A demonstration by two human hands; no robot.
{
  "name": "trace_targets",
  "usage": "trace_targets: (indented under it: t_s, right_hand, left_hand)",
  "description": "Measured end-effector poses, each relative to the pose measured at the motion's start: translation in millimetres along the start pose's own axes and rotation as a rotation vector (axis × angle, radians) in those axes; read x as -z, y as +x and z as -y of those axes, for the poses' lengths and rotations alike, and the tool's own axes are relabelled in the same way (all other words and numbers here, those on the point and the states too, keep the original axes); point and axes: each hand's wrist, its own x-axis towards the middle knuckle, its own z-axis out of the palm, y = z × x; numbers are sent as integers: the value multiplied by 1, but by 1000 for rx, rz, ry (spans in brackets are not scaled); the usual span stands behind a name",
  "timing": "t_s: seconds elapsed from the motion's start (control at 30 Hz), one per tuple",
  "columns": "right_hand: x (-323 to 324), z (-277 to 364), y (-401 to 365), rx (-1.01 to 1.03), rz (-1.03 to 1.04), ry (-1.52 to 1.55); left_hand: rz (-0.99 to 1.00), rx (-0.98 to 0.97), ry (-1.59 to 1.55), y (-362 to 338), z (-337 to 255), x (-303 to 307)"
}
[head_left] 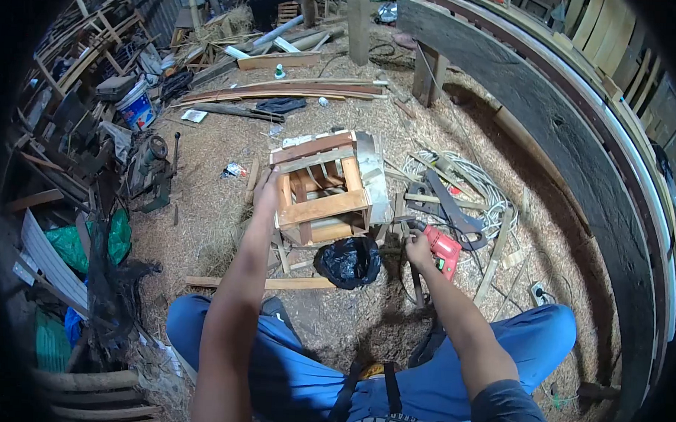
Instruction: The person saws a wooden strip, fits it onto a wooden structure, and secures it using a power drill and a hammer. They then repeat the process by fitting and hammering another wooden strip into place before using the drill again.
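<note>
A small box-like wooden frame (323, 207) of light and reddish slats sits tilted on the ground in front of me. My left hand (267, 188) grips its left side, the fingertips partly hidden against the wood. Right of the frame, my right hand (418, 251) is closed around what looks like a hammer (417, 284), its dark handle hanging below the fist. Close beside that hand lies a red power drill (444, 250). A black plastic bag (349, 262) rests just below the frame.
A handsaw (451, 209) and a coiled pale cable (495, 190) lie at right, near a power socket (540, 294). A long dark beam (521, 76) curves along the right. Long strips of wood (282, 92) lie beyond the frame; a paint bucket (137, 106) and clutter line the left.
</note>
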Motion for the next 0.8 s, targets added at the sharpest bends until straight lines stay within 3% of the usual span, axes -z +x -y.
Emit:
trace_targets:
  t_s: [0.2,0.47,0.6,0.8]
  right_hand:
    - [6,-33,-4,112,108,-146]
    - [2,-38,-7,-33,151,-227]
    - [-2,-46,-3,-43,169,-278]
    - [0,-45,-6,10,176,-251]
  left_hand:
    - [96,9,-79,-7,-5,-2]
    - [119,48,-184,-17,-14,-1]
    - [118,31,-227,-49,-48,-15]
    - [152,130,-297,-32,-36,-10]
